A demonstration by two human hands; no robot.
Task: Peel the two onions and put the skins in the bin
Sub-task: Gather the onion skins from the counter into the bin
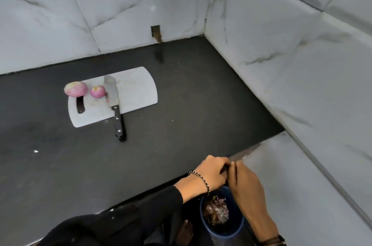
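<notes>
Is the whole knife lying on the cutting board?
No, the handle of the knife extends off the cutting board onto the counter.

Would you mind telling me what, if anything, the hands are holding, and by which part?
It cannot be told: the left hand and right hand meet over the bin, hiding whatever lies between them.

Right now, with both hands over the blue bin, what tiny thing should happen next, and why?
Probably shake any last bits off the fingers into the blue bin. The left hand and right hand meet just above it, purple skins lie inside, and the big onion and small onion sit peeled on the cutting board. What the hands hold is hidden.
</notes>
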